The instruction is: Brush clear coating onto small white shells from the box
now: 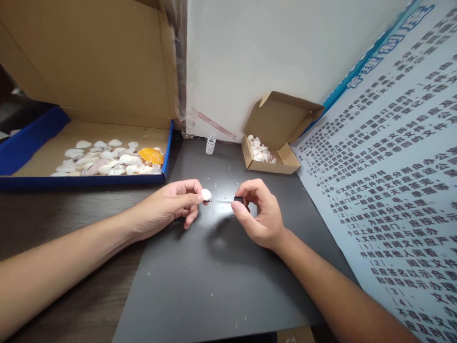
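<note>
Between the thumb and fingers of my left hand [171,205] is a small white seashell [206,194], held above the dark grey mat. My right hand [262,216] pinches a black bottle cap with a brush rod [239,199]. Its thin, pale rod points left and reaches the lower edge of the shell; I cannot tell whether the tip touches it. A small clear glass bottle [210,144] with a printed label stands upright at the back of the mat, and no cap shows on it.
On the left, an open blue-edged cardboard box [107,180] contains many white shells and an orange scallop shell [151,155]. A smaller open brown box [273,167] with shells stands at the back right. A white wall and a printed board [385,157] border the mat [200,290].
</note>
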A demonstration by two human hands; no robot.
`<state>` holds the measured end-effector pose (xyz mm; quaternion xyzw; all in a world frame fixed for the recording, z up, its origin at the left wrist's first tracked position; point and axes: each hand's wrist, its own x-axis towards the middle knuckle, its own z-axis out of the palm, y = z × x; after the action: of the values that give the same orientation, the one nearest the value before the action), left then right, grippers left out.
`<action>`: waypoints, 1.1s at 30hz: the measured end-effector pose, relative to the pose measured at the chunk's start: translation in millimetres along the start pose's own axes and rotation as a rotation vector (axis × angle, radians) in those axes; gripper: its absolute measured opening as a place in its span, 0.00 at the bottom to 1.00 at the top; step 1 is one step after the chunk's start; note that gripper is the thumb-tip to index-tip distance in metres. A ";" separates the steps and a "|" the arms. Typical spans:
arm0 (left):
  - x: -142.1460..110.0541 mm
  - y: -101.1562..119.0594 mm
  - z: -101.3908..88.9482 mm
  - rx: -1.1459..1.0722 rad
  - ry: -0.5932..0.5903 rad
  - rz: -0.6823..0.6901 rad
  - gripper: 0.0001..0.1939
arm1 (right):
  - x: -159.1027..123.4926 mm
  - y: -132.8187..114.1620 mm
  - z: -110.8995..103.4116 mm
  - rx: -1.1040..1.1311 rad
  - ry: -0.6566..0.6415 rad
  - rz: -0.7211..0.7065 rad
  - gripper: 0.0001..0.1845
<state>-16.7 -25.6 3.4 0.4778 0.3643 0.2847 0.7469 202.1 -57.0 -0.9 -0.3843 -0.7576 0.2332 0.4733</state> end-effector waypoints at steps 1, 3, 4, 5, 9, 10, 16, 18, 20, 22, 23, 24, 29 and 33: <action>0.0 -0.1 -0.3 -0.001 -0.002 0.002 0.12 | 0.3 -0.1 0.2 -0.010 -0.003 0.006 0.09; -0.3 0.1 -0.7 -0.003 -0.001 0.003 0.11 | 1.1 -0.8 0.5 -0.031 -0.002 0.020 0.09; -0.4 0.2 -0.8 -0.005 -0.001 0.002 0.12 | 1.4 -1.2 0.4 -0.035 0.000 0.022 0.08; -0.6 0.5 -0.9 -0.007 0.000 0.001 0.12 | 1.6 -1.7 0.3 -0.033 0.002 0.021 0.08; -0.8 1.6 -0.2 -0.007 0.002 -0.002 0.12 | 1.3 -2.4 0.0 -0.001 -0.007 0.004 0.06; -0.7 1.6 -0.1 -0.006 -0.001 -0.002 0.12 | 1.1 -2.2 0.0 -0.005 -0.008 0.006 0.06; -0.5 0.0 -1.0 -0.024 -0.005 0.000 0.11 | 1.3 -0.7 -0.4 -0.028 0.006 0.009 0.05; -0.8 0.1 -1.1 -0.025 -0.002 -0.002 0.11 | 1.7 -0.5 -0.9 -0.033 0.002 0.006 0.05; -1.1 0.6 -1.0 -0.018 -0.002 -0.002 0.11 | 2.3 -0.2 -1.3 -0.047 0.000 0.014 0.06; -1.2 1.0 -1.0 -0.010 -0.008 0.003 0.11 | 2.9 -0.1 -1.8 -0.060 0.010 0.020 0.06; -1.1 1.2 -1.2 -0.007 -0.012 0.007 0.11 | 3.0 -0.1 -2.0 -0.065 0.018 0.021 0.06; -0.9 1.2 -1.3 -0.006 -0.018 0.010 0.10 | 3.1 -0.1 -2.2 -0.069 0.024 0.020 0.06; -0.2 0.1 -1.9 -0.008 -0.009 0.010 0.11 | 2.1 -0.3 -2.3 -0.050 0.017 0.024 0.04; -0.3 -0.2 -1.5 0.005 -0.014 0.002 0.11 | 1.8 -0.1 -1.2 -0.052 0.006 0.021 0.05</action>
<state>-18.1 -25.1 2.9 0.4820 0.3594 0.2812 0.7480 202.7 -55.6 0.6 -0.4052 -0.7579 0.2173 0.4628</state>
